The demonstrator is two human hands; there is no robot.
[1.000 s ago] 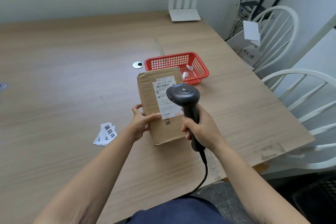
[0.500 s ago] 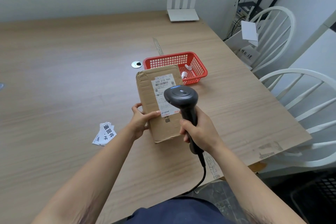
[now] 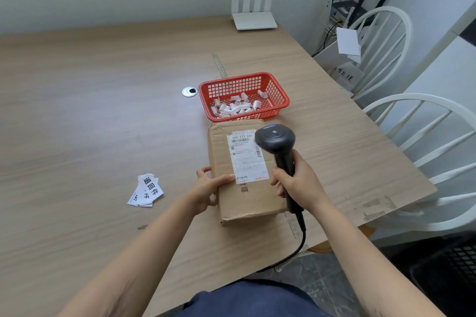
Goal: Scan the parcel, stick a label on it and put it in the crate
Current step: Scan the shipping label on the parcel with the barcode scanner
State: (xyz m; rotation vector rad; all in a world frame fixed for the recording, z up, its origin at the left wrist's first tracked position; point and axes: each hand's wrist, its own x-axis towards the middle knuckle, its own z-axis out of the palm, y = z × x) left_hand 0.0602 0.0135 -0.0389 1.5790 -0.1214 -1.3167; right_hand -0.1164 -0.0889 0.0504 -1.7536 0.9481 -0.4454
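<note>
Left hand [image 3: 210, 189] grips the near-left edge of the flat brown cardboard parcel [image 3: 247, 188], thumb lying across its top face and touching the corner of the white printed shipping label [image 3: 247, 156], fingers wrapped around the side. Right hand [image 3: 296, 180] is clenched around the handle of the black corded barcode scanner [image 3: 279, 147], whose rounded head hangs over the parcel's right side and covers the label's upper right corner. The scanner's black cable [image 3: 300, 237] drops off the near table edge.

The parcel lies flat on the pale wooden table [image 3: 90, 123], close to the near edge, its long axis running away from the person and leaning slightly left at the far end. The label runs the same way, barcode end farthest away.

Just beyond the parcel's far end stands the red plastic mesh basket [image 3: 279, 96], almost touching it and holding a heap of small curled white paper strips [image 3: 233, 107]. To the left of the basket a round metal cable grommet [image 3: 189, 91] sits in the tabletop. Left of the parcel, apart from it, lies a small fanned stack of white stickers with black characters [image 3: 147, 190]. A white router with upright antennas [image 3: 253, 11] stands at the table's far edge. Two white spindle-back chairs [image 3: 422, 121] stand along the right side.
</note>
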